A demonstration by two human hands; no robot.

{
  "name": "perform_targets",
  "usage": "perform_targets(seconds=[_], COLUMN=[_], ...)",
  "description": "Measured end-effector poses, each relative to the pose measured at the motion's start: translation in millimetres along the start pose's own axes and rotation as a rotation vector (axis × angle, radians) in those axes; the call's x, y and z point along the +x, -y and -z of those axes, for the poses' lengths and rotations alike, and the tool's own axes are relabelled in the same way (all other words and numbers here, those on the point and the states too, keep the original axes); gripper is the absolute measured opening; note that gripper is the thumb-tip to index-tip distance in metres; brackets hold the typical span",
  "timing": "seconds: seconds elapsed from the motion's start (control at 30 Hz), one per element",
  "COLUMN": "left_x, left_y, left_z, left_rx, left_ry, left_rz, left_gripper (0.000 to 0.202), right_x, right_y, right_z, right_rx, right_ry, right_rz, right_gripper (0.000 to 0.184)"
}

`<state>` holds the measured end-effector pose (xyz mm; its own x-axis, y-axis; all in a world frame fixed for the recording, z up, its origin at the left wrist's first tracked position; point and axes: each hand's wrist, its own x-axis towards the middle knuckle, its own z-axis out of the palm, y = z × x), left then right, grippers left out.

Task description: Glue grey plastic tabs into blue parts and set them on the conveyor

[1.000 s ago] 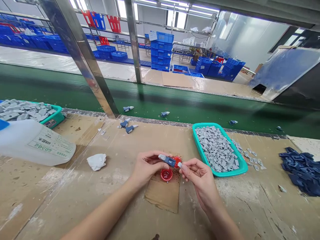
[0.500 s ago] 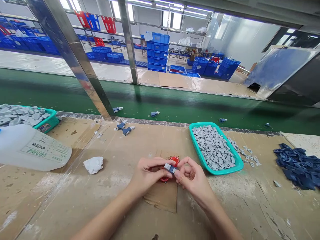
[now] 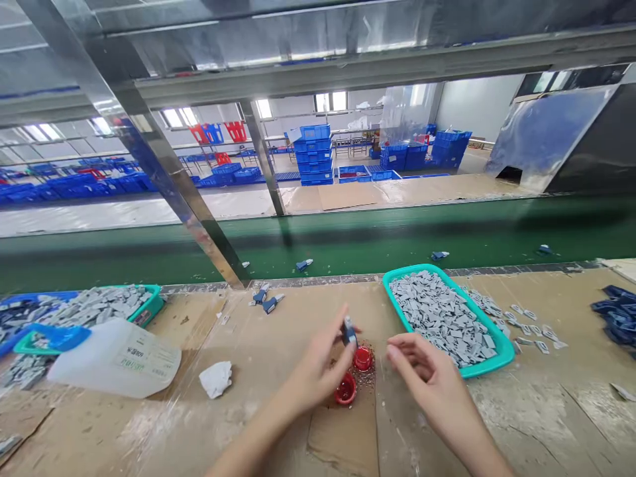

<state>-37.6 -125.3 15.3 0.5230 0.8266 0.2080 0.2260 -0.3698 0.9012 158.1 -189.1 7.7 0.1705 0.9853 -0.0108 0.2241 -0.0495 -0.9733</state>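
Observation:
Between the thumb and fingers of my left hand (image 3: 322, 371) is a small dark-blue and grey plastic part (image 3: 349, 330), tilted upright. Just below it stand two red round cups, an upper cup (image 3: 363, 358) and a lower cup (image 3: 345, 389) with dark red liquid inside. My right hand (image 3: 437, 381) is to the right of the cups, beside the teal basket (image 3: 503, 354). Its fingers are loosely curled and apart, and nothing shows in them. Small grey plastic pieces (image 3: 442, 318) fill that basket.
Loose grey pieces (image 3: 534, 328) lie right of the basket, near dark-blue parts (image 3: 619, 315). A white jug (image 3: 119, 358), crumpled tissue (image 3: 215, 379) and joined parts (image 3: 268, 301) are on the left. Beyond runs a green belt (image 3: 358, 242) carrying several parts; a metal post (image 3: 199, 225) rises there.
My right hand has let go of the plastic part and moved right, towards the basket. My left hand keeps the part, now turned more upright. The view has tipped up, and both cups show more.

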Motion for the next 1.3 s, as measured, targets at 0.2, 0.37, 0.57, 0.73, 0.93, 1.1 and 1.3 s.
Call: perform_targets(seconds=[0.2, 0.37, 0.57, 0.73, 0.93, 1.1, 1.3], left_x=[103, 159, 161, 141, 119, 66, -7], left_y=[46, 83, 92, 95, 84, 51, 7], left_z=[56.9, 85.3, 123.7, 162.7, 158.9, 105.4, 45.6], left_rx=[0.662, 0.81, 0.908, 0.931, 0.726, 0.31, -0.429], left_ry=[-0.033, 0.007, -0.128, -0.275, -0.426, -0.402, -0.453], left_rz=[0.012, 0.129, 0.281, 0.458, 0.449, 0.368, 0.388], left_gripper=[0.067, 0.065, 0.053, 0.034, 0.032, 0.044, 0.045], right_x=[18, 31, 32, 28, 16, 5, 9], right_y=[-33, -44, -43, -33, -15, -4, -11], right_z=[55, 63, 67, 70, 51, 10, -19], right_rx=[-0.903, -1.017, -0.926, -0.628, 0.077, 0.304, 0.247], right_ry=[-0.397, -0.291, -0.303, -0.431, -0.253, 0.003, 0.055], right_rz=[0.122, 0.003, 0.01, 0.009, 0.032, -0.054, -0.07], right_gripper=[0.033, 0.023, 0.02, 0.024, 0.029, 0.026, 0.019])
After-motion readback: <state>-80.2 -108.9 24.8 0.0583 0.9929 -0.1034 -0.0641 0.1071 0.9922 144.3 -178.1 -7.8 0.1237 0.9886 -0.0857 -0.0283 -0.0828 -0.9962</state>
